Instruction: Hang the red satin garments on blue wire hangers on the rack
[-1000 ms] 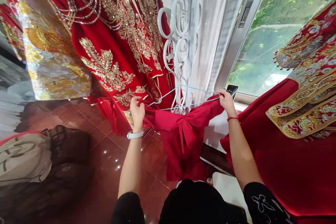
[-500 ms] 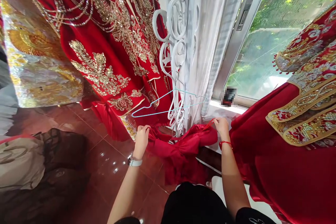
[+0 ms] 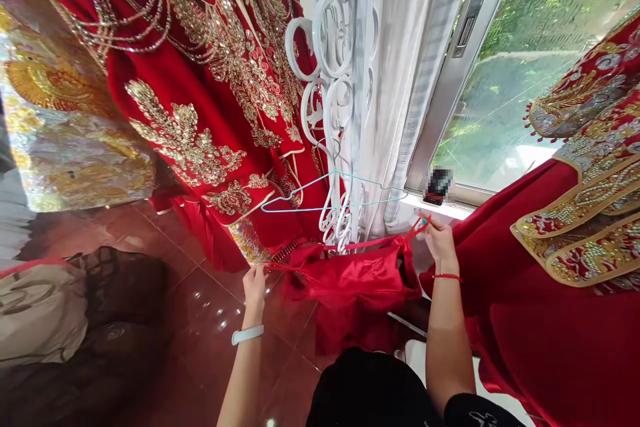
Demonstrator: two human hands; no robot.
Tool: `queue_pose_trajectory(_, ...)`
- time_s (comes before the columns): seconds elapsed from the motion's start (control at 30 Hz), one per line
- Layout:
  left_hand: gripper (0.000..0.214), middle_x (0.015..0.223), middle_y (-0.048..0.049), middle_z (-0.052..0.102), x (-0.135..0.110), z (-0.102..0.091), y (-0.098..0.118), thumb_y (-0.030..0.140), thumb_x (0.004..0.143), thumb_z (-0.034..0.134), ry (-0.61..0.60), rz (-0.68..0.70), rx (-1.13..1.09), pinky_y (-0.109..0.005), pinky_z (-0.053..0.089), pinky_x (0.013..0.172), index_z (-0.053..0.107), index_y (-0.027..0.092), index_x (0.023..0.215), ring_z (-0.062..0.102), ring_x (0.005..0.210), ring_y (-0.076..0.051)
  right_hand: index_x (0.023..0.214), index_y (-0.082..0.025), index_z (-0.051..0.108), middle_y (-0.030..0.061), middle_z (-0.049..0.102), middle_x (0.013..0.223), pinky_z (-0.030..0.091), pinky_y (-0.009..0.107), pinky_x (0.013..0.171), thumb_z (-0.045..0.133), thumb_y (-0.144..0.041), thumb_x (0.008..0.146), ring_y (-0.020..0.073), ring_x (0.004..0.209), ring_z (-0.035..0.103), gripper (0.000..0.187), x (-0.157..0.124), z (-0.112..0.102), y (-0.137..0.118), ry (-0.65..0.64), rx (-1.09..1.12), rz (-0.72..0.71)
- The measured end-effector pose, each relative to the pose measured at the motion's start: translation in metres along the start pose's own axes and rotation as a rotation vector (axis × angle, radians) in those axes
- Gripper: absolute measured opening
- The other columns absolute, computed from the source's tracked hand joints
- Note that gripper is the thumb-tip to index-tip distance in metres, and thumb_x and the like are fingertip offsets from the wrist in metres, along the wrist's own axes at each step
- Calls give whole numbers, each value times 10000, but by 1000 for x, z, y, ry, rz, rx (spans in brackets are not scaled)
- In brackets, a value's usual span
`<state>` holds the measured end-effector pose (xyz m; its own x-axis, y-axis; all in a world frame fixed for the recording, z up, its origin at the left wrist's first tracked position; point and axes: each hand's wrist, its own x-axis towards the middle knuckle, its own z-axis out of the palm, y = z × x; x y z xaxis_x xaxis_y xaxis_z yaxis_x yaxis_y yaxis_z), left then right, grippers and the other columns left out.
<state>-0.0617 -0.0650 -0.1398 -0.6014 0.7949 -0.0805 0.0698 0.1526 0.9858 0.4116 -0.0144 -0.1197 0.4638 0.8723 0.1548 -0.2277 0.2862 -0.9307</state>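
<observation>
red satin dress [image 3: 350,273] with thin straps hangs between the person's two hands, over the glossy reddish tiled floor [image 3: 210,313]; to the left hangs a long-sleeved red jacket [image 3: 165,73] with gold sequin sprays and draped bead strands; to the right hangs a deep red garment [image 3: 560,233] with gold-and-silver beaded flaps; between them stands a white metal rack [image 3: 333,33] of curling scrollwork; against it, just above the dress, hangs a pale blue wire hanger [image 3: 300,211]; the right hand [image 3: 439,240] has its fingers closed on one strap; the left hand [image 3: 255,280] pinches the other strap between thumb and fingertips; a white band [image 3: 249,334] circles the left wrist, a thin red bracelet [image 3: 447,276] the right.
</observation>
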Motion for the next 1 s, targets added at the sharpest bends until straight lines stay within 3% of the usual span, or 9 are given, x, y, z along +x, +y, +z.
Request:
queue_pose_trajectory(0.17,222,614,6,504,-17,6,-5,173,882,475,-193,-379,-290,-311,569,677,458,195,662,557,579,-137,962,-227,827,75,806,1098,554,473,1055,940,-476,575,296,1131,722,474,33,7,-26,-11,-64,-101)
queue_pose_trajectory(0.3,192,586,42,431,-49,19,-26,105,842,528,-317,-756,-570,-206,453,513,439,192,697,429,483,-86,959,-217,833,92,803,1099,569,482,1035,923,-487,601,324,1134,728,457,44,26,-46,-149,-125,-113)
queue_pose_trajectory(0.4,201,591,35,476,-73,26,-48,61,782,580,-340,-827,-552,-200,397,473,440,193,722,423,464,-81,908,-208,842,93,816,1005,602,480,974,920,-492,585,343,1070,750,437,40,45,-53,-309,-224,-87)
queue_pose_trajectory(0.53,229,643,13,595,-90,24,-69,23,716,581,-361,-852,-499,-218,421,497,459,194,806,484,468,-90,858,-206,844,88,820,919,628,470,900,888,-521,592,341,987,771,415,25,73,-53,-397,-319,-54)
queue_pose_trajectory(0.63,359,771,-12,702,-91,13,-77,-20,667,555,-283,-812,-503,-226,480,557,426,221,900,573,507,-101,833,-206,844,85,819,879,637,432,849,860,-514,607,323,950,773,383,15,93,-51,-451,-349,-25)
queue_pose_trajectory(0.77,465,922,-32,758,-85,-8,-85,-23,645,569,-156,-652,-577,-286,581,747,395,260,971,755,763,-172,808,-174,835,71,798,756,633,433,736,834,-536,595,314,844,761,420,11,116,-49,-471,-346,8)
queue_pose_trajectory(0.87,571,1089,-55,763,-81,-22,-90,44,636,721,-224,-495,-594,-335,594,882,456,287,1080,773,983,-234,714,-169,807,75,780,707,610,414,718,826,-523,574,291,780,741,381,11,129,-48,-456,-334,-11)
queue_pose_trajectory(1.0,872,1209,-100,746,-76,-34,-80,286,564,946,-280,-272,-490,-390,600,919,449,333,1278,727,1144,-306,647,-177,753,63,758,698,555,350,707,718,-432,640,232,718,696,258,8,133,-51,-486,-422,-100)
